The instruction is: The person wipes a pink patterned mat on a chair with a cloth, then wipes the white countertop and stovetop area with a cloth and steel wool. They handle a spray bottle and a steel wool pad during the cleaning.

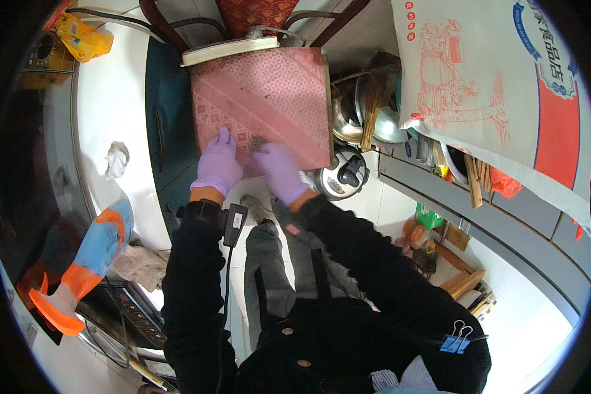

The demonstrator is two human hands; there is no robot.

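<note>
Square pink diamond-patterned panel (269,92) lies between person and dark-framed, red-upholstered chair (253,14). Left purple-gloved hand (218,165) rests flat near its lower edge, fingers extended, apparently bracing it. Right purple-gloved hand (281,172) grasps small dark fuzzy pad (258,142); blur obscures pad's kind.

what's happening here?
The wearer's gloved left hand rests at the near-left corner of a pink patterned panel. The right hand is blurred over the near edge; a small dark thing shows by its fingers, but I can't tell what it is. What looks like a lidded pot sits by the near-right corner.
</note>
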